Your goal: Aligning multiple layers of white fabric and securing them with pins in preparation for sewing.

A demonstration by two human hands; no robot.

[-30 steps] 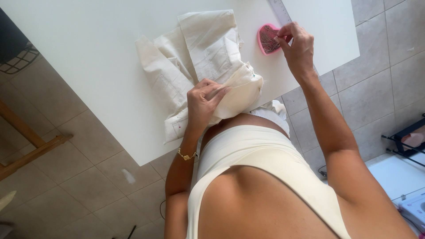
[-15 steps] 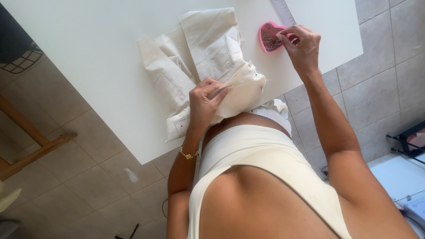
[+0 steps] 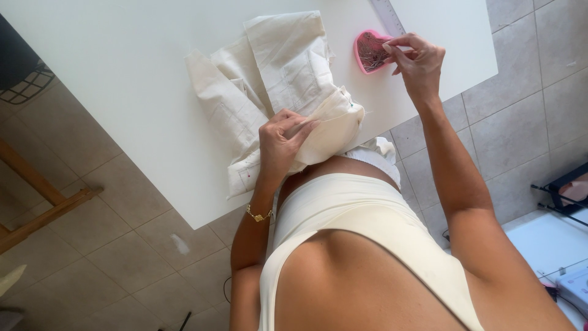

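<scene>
a: where is the left hand [image 3: 283, 140]?

b: on the cream fabric [image 3: 278, 67], at the edge of it nearest the body. its fingers are pinched shut on a fold of the cloth, thumb against fingertips, pressing it down on the white bench [image 3: 122, 73].

a: and the fabric itself?

b: it lies bunched and folded in the middle of the bench, with faint drawn lines on it. its near end hangs over the bench edge toward the person's waist. a small red mark shows near its lower left corner.

a: the right hand [image 3: 416, 61]?

b: it is over the far right part of the bench, just beside a pink heart-shaped pin holder [image 3: 369, 51]. thumb and forefinger are closed together right at the holder's rim, touching it or nearly so. whether a pin sits between them is too small to tell.

a: what is in the holder?

b: a dark tangle of pins, by the look of it; single ones cannot be made out.

a: anything else nearby?

b: a clear ruler [image 3: 388, 15] lies on the bench just beyond the holder, running off the top edge. a gold bracelet [image 3: 259, 215] sits on the left wrist. the floor is grey tile [image 3: 520, 92], a wooden frame [image 3: 43, 202] stands at the left, and a dark wire basket [image 3: 21, 76] shows at the upper left.
</scene>
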